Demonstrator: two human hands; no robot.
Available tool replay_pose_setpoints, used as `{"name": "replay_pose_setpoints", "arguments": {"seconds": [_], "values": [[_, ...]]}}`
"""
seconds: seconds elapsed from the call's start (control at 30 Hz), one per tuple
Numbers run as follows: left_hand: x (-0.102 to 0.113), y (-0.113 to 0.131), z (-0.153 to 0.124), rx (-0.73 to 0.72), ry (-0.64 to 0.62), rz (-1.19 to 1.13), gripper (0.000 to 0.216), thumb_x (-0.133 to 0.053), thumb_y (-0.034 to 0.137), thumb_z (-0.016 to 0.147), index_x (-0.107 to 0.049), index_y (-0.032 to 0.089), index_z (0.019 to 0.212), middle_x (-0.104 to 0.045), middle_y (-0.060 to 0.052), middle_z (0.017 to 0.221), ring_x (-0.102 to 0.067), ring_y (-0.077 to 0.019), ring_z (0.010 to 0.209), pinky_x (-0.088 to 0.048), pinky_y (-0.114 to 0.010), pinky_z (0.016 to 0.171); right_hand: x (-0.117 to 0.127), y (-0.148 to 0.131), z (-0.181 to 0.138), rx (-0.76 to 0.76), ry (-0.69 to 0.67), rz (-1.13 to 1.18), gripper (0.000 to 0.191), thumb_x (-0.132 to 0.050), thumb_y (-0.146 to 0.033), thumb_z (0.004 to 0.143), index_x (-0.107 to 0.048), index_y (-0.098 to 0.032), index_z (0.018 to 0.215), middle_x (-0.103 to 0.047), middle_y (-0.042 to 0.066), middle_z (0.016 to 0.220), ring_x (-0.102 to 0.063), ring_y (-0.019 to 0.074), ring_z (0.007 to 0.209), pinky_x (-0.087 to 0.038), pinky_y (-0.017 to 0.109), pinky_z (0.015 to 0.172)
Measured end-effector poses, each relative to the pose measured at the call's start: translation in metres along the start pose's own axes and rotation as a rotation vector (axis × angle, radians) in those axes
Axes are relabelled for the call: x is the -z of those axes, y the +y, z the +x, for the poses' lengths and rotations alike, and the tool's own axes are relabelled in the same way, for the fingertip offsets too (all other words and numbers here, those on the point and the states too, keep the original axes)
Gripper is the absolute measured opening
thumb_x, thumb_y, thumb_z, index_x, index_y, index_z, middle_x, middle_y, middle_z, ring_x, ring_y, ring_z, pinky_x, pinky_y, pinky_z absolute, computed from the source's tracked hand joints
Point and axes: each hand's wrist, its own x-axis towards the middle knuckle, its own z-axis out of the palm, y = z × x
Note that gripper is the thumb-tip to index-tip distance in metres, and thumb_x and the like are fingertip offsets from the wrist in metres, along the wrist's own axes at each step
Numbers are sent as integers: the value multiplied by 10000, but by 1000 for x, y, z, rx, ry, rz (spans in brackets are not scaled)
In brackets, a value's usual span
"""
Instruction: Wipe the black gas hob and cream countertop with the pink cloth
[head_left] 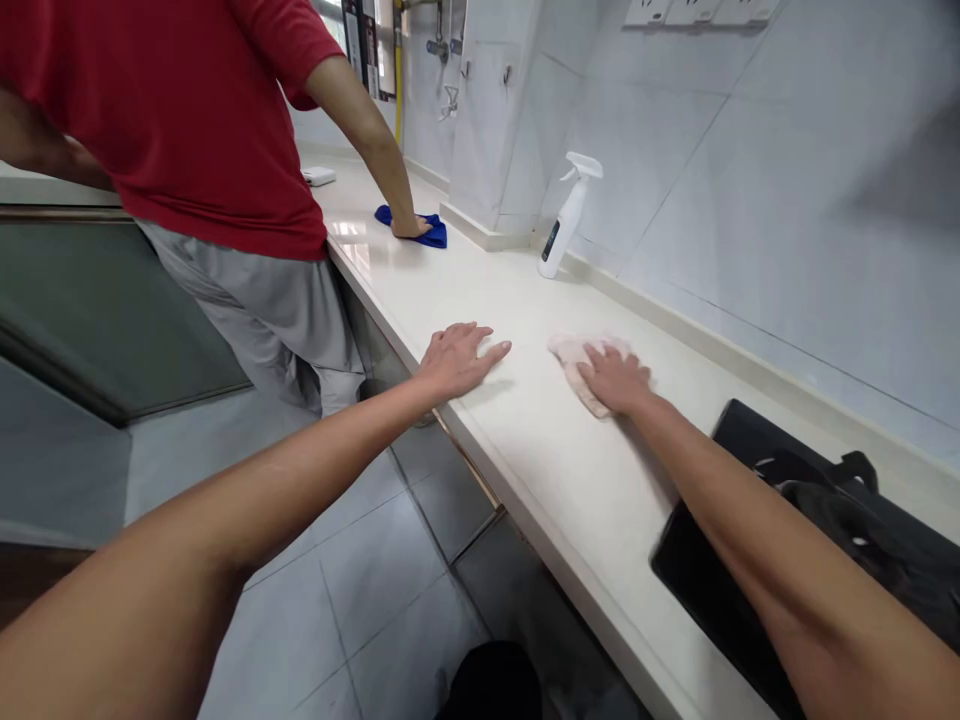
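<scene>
My left hand (459, 360) rests on the front part of the white countertop (517, 450), fingers spread and holding nothing. Farther right, my right hand (616, 380) presses a pale pink cleaning cloth (574, 352) down on the same surface, its fingers curved over the fabric. Hand and cloth are slightly blurred, and part of the cloth is hidden under the palm. A white spray bottle (564, 220) stands near the wall, beyond my right hand and touching neither hand.
At the far left a person in a red shirt (202, 130) presses a blue cloth (435, 232) on the counter. A black flat case (750, 430) with a dark strapped item lies under my right forearm. Wall sockets (694, 12) are above; floor tiles (375, 560) show below.
</scene>
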Motion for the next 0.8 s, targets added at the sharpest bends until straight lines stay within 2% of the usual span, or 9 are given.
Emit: {"name": "replay_pose_setpoints", "arguments": {"seconds": [0.1,0.2,0.27,0.37,0.47,0.53,0.67,0.8], "values": [[-1,1,1,-8,44,9,760,-265,733,1014,-585,218,1472,-531,-118,1588,-385,-307,1518,-250,-518,1240,-3,-53,-36,175,6,0,668,-265,-626,1053,-266,-357,1665,-184,32,1753,-186,429,1561,-202,662,1238],[-1,1,4,3,57,38,724,-270,694,1028,-596,221,1468,-590,-105,1537,-439,-308,1475,-268,-503,1221,-7,-92,-85,365,8,20,678,-296,-642,1057,-259,-348,1667,-176,61,1752,-146,442,1569,-177,674,1236],[1,1,5,7,36,91,701,-251,675,1038,-604,247,1467,-612,-85,1518,-459,-302,1457,-274,-493,1210,-7,-104,-119,431,10,46,698,-306,-649,1058,-266,-314,1668,-181,102,1744,-126,479,1563,-171,702,1221],[5,2,3,-11,-8,176,633,-271,638,1046,-684,290,1376,-648,-65,1477,-481,-304,1430,-281,-500,1194,-7,-103,-167,459,24,62,727,-432,-636,1032,-293,-294,1658,-209,144,1724,-138,523,1545,-202,732,1195],[10,11,-6,-35,-15,230,543,-387,605,1024,-745,287,1279,-623,-81,1501,-422,-336,1474,-244,-541,1211,-14,-85,-216,518,117,-33,790,-658,-458,950,-317,-287,1642,-276,171,1690,-249,532,1499,-292,728,1156],[9,22,-14,-46,-6,252,539,-419,590,1015,-731,261,1306,-531,-105,1590,-325,-355,1540,-210,-559,1236,-25,-66,-248,540,222,-118,784,-708,-283,900,-375,-286,1609,-356,176,1648,-350,509,1444,-380,689,1112],[-5,56,-36,-111,-24,234,589,-366,600,1034,-644,264,1430,-386,-101,1692,-243,-329,1595,-228,-522,1263,-60,-6,-313,569,459,-144,659,-644,-98,849,-552,-309,1467,-526,137,1521,-499,442,1309,-488,614,1022],[-28,99,-62,-337,-150,137,642,-331,674,1025,-583,304,1485,-328,-86,1723,-200,-340,1613,-232,-571,1268,-90,71,-383,558,578,-66,682,-575,-16,772,-606,-290,1395,-568,123,1455,-520,388,1281,-477,603,1039]]}}
